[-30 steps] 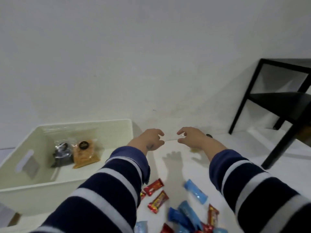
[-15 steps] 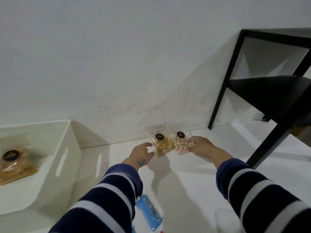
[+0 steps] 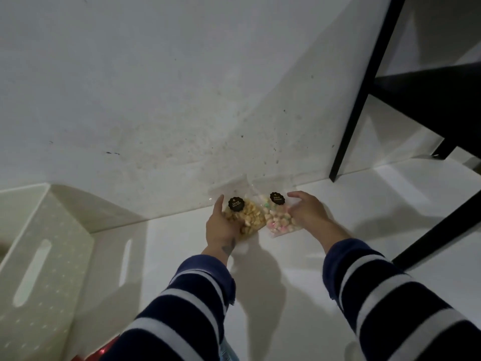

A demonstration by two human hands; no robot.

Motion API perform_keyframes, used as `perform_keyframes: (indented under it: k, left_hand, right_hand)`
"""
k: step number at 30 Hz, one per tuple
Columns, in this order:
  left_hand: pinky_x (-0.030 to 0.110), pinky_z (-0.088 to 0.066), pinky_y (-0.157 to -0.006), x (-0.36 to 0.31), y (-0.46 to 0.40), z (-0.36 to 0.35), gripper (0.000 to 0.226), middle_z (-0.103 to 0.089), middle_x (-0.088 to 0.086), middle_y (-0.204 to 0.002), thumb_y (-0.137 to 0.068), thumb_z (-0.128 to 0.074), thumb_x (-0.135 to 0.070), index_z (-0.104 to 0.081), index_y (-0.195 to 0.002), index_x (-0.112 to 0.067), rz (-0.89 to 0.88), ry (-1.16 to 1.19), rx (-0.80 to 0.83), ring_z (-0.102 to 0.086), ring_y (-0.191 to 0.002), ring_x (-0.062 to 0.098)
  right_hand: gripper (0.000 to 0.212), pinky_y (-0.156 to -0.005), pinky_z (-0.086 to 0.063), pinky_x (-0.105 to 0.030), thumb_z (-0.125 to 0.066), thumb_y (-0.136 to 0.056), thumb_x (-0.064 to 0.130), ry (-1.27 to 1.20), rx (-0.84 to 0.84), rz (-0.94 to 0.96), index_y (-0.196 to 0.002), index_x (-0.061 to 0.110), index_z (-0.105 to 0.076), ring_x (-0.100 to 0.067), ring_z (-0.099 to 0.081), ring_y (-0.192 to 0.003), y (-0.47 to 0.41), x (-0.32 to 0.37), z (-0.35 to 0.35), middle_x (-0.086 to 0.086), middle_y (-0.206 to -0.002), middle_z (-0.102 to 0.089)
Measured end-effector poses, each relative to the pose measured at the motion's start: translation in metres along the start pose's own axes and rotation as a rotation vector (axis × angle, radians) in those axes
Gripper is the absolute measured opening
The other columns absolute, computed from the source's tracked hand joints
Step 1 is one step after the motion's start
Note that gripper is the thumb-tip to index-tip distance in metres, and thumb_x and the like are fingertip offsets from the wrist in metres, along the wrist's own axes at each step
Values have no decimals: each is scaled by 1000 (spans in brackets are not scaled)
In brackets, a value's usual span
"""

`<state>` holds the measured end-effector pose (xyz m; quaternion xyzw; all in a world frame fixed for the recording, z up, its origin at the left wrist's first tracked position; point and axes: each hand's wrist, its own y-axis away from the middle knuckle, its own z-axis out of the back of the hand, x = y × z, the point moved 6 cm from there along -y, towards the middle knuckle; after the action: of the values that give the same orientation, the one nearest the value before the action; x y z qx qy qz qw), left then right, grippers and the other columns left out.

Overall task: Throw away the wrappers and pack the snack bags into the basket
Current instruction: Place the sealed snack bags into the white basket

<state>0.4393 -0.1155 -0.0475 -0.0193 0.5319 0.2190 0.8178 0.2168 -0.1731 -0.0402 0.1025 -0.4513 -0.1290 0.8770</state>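
While both hands sit at the far edge of the white surface (image 3: 299, 282) by the wall, each one has its own snack bag. Left hand (image 3: 221, 226) cups the yellow-snack bag (image 3: 246, 217) from its left side, fingers curled round it w/ thumb up along the edge, so it looks closed on the bag, tho whether it's lifted yet can't be told. Right hand (image 3: 307, 213) lies on the right side of the pink-and-white snack bag (image 3: 278, 217), fingers spread over it, touching but not clearly gripping. Bags lie side by side, touching, black label stickers toward the wall, long axes running roughly away from the person. Basket (image 3: 44, 256) is well off to the left, nearer the left arm, so the carry likely goes leftward, yellow bag first. Red wrapper (image 3: 104, 351) peeks in at bottom edge.
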Motion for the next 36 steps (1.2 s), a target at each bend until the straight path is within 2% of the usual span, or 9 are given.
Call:
perform_keyframes:
  k: [4, 8, 12, 13, 16, 23, 25, 30, 36]
  left_hand:
    - [41, -53, -88, 12, 14, 17, 72, -55, 3, -105, -82, -61, 2, -36, -141, -31, 45, 98, 0, -57, -94, 21]
    - [29, -49, -77, 15, 33, 46, 69, -56, -6, -91, -78, -54, 9, -44, -136, -27, -11, 96, -42, -54, -81, 7]
    - [39, -55, -79, 5, 56, 84, 74, -55, -8, -88, -74, -54, 15, -47, -134, -26, -50, 139, -45, -57, -82, 12]
    - [39, -57, -75, 1, 61, 96, 76, -55, -6, -89, -72, -56, 17, -47, -133, -28, -59, 158, -42, -58, -82, 14]
    - [21, -54, -53, -16, 72, 139, 79, -53, -4, -86, -72, -56, 21, -48, -132, -31, -120, 215, -55, -56, -73, 11]
    - [16, -50, -49, -58, 98, 278, 77, -52, -5, -91, -75, -63, 16, -45, -131, -34, -252, 254, -121, -56, -77, 5]
    - [15, -46, -49, -55, 105, 322, 79, -52, -4, -92, -74, -65, 14, -44, -132, -35, -257, 243, -144, -56, -79, 8]
    - [18, -46, -51, -10, 112, 420, 78, -52, 2, -101, -75, -65, 15, -43, -132, -34, -207, 224, -197, -56, -80, 11]
    - [19, -44, -51, 58, 101, 483, 77, -53, -1, -85, -76, -61, 17, -40, -132, -31, -77, 156, -217, -56, -73, 10]
  right_hand:
    - [47, -80, -48, -28, -42, -91, 2, -19, 1, -21, -127, 29, -55, -21, -54, -104, 16, -5, -1, -6, -131, -53]
    - [46, -74, -43, -23, -35, -94, 3, -17, -25, 9, -126, 29, -56, -17, -52, -97, 45, 10, 0, -7, -131, -53]
    - [43, -73, -45, -24, -41, -95, 7, 4, -49, 77, -127, 32, -55, -16, -52, -94, 85, 47, 3, -4, -129, -53]
    - [43, -78, -48, -27, -44, -94, 6, 13, -49, 113, -127, 32, -54, -18, -55, -98, 96, 60, 2, -4, -128, -54]
    - [46, -89, -51, -34, -49, -90, 5, 46, -71, 231, -128, 31, -54, -21, -58, -105, 131, 106, 1, -3, -123, -58]
    - [50, -68, -42, -21, -53, -86, 5, 58, -158, 442, -130, 30, -54, -15, -58, -85, 223, 219, -19, 2, -108, -61]
    - [52, -65, -42, -20, -51, -86, 3, 63, -157, 491, -132, 29, -52, -13, -56, -81, 250, 250, -34, 2, -107, -59]
    - [51, -79, -45, -24, -48, -87, 6, 119, -129, 554, -133, 28, -51, -19, -58, -100, 308, 308, -108, -2, -120, -59]
    - [55, -89, -47, -28, -42, -88, 3, 278, -73, 572, -137, 28, -47, -21, -57, -113, 344, 341, -213, -2, -133, -55]
